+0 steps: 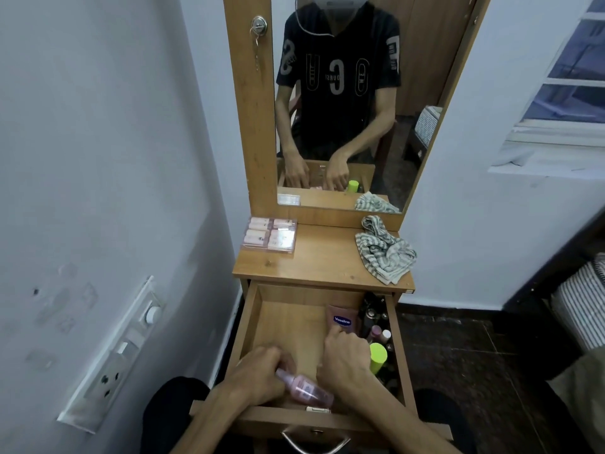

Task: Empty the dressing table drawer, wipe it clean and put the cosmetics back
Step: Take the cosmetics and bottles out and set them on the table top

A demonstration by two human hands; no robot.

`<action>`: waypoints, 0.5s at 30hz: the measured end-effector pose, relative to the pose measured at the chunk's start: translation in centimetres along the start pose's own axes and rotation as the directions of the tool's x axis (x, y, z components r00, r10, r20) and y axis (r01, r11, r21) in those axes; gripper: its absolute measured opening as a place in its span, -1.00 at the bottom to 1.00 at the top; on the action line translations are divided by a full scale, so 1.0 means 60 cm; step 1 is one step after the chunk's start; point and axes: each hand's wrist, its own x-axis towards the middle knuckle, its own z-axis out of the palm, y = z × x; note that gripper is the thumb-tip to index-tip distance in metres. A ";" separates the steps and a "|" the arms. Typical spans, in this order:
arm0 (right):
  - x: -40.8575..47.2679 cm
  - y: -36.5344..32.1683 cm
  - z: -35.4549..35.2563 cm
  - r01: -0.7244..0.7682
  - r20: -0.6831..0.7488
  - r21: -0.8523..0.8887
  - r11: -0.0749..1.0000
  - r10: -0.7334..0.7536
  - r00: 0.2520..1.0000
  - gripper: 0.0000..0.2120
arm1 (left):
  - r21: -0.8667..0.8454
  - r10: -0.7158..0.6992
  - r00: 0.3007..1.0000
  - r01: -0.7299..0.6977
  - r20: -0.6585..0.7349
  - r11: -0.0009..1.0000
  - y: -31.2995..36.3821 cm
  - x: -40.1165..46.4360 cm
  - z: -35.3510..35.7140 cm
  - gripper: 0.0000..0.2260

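The wooden drawer (284,319) stands pulled out below the dressing table top (324,260). My left hand (258,375) grips a pink bottle (307,389) lying near the drawer's front wall. My right hand (347,358) is curled with its fingertips on a brown Vaseline tube (342,317); whether it grips the tube is unclear. Dark bottles and small cosmetics (373,319) crowd the drawer's right side, beside a lime-green capped bottle (378,357). On the top lie a clear box of pink cosmetics (270,235) at the left and a striped cloth (384,250) at the right.
A mirror (340,99) in a wooden frame rises behind the table top, with a lock and keys (258,27) on its left post. A wall with a switch panel (111,365) is close on the left. A striped cushion (579,309) sits at the right.
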 end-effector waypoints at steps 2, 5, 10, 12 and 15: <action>0.001 -0.001 0.002 -0.016 0.002 0.002 1.000 0.016 1.000 -0.29 | -0.016 -0.013 1.000 0.013 -0.001 1.000 -0.001 -0.002 0.001 -0.84; -0.003 0.004 -0.006 -0.017 0.019 0.056 0.998 0.016 1.000 -0.34 | -0.059 -0.020 1.000 0.019 -0.010 0.998 -0.006 -0.006 -0.001 -0.86; -0.030 0.021 -0.045 -0.047 0.085 0.299 0.953 0.022 0.996 -0.39 | -0.262 0.005 1.000 -0.005 0.000 0.965 -0.004 -0.030 -0.038 -0.83; -0.046 0.031 -0.065 -0.037 0.114 0.397 0.917 -0.010 0.993 -0.38 | -0.360 0.052 0.996 -0.072 -0.067 0.930 -0.006 -0.047 -0.065 -0.83; -0.067 0.051 -0.102 0.015 0.102 0.616 0.787 -0.098 0.990 -0.35 | -0.465 0.045 0.969 -0.157 -0.243 0.871 -0.014 -0.068 -0.115 -0.79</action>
